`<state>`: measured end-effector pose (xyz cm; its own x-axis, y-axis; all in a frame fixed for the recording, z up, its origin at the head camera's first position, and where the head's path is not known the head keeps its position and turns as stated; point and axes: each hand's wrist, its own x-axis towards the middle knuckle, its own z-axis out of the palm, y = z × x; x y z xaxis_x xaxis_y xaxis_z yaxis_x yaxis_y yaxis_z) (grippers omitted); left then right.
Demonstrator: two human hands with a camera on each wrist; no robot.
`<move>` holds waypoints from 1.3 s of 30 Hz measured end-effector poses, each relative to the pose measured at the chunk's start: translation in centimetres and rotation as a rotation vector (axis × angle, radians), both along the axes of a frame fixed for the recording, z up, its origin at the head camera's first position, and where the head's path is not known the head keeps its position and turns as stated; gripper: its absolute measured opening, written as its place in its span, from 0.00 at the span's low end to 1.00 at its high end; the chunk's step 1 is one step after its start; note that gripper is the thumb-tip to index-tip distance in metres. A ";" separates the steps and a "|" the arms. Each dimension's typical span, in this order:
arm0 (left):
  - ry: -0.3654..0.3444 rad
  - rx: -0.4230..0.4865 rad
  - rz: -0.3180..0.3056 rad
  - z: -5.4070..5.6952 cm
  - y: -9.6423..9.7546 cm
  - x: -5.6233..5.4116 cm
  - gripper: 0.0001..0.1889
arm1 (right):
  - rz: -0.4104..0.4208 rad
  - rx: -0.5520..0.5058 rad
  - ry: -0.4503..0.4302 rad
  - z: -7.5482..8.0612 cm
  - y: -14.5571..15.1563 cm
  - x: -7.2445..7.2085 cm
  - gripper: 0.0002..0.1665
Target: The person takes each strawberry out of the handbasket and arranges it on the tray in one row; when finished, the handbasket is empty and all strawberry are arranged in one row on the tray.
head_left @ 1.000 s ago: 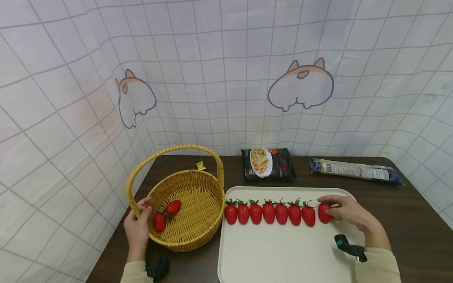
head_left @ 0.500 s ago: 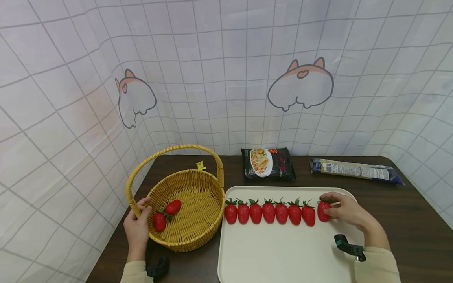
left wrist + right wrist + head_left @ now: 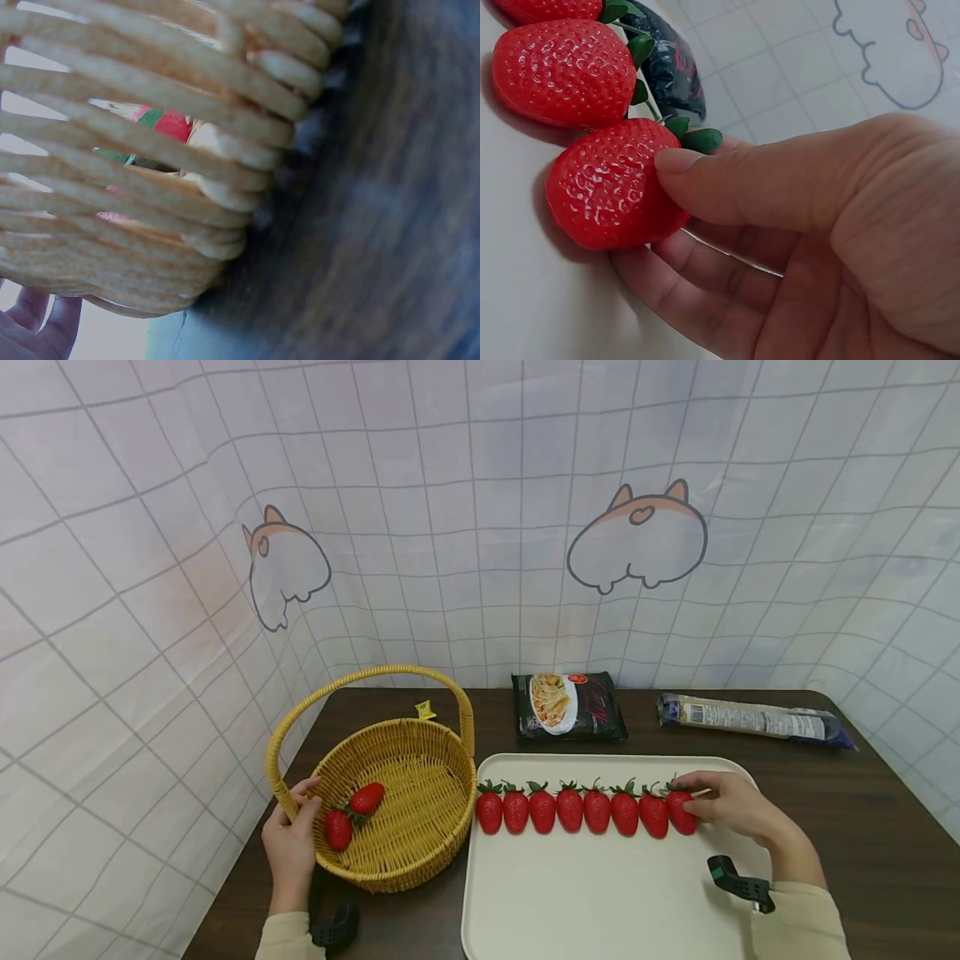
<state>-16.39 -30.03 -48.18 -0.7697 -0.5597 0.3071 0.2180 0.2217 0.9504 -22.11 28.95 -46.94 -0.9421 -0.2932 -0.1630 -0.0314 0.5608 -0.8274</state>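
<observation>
My right hand pinches a red strawberry with green leaves at the right end of a row. Its thumb lies on top of the berry near the leaves, with fingers round the far side. Several more strawberries lie side by side, leaves up, along the back of the white tray. On the left, my left hand grips the yellow wicker basket at its rim by the handle's base. Two strawberries rest inside it. The left wrist view shows mostly basket weave; that hand's fingertips appear at its corner.
Behind the tray lie a black food packet and a long wrapped packet. A small yellow sachet sits behind the basket, on the dark wooden table. A white grid-patterned curtain hangs behind.
My right hand has shifted the held strawberry slightly left, closing the gap to its neighbour in the row. The left hand and basket have stayed in place.
</observation>
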 end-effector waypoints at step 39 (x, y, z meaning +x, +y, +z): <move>-0.010 0.000 0.013 -0.2 0.0 -0.1 0.09 | -0.167 -0.138 0.211 3.0 -10.1 -0.2 0.14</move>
